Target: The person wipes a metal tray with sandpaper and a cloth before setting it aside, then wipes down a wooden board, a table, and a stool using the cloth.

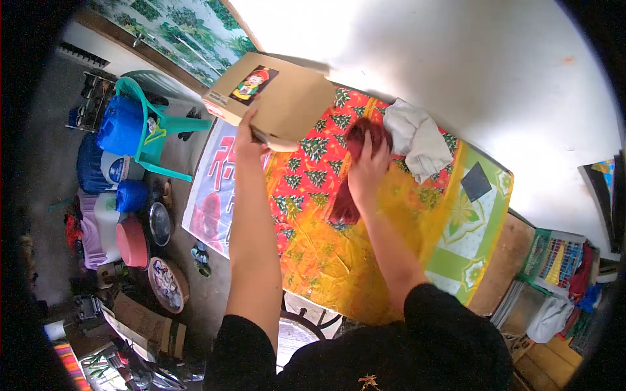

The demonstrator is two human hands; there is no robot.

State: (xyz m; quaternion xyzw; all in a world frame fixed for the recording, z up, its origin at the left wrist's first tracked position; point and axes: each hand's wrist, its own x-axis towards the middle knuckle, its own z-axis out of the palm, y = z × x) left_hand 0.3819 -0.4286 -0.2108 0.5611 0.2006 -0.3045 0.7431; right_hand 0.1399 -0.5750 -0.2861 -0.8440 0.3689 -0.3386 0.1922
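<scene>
My left hand grips the near edge of a brown cardboard box, which has a cartoon figure printed on a dark label. The box is at the table's far left, tilted in view. My right hand lies over a dark red cloth, its fingers curled onto the bunched fabric. The cloth shows above and below this hand. Just right of it lies a crumpled pale grey cloth.
A Christmas-tree patterned cover and a green-and-white one drape the table. A dark diamond-shaped piece lies at right. On the floor at left are a green plastic chair, a red tub and a basin. Crates stand at right.
</scene>
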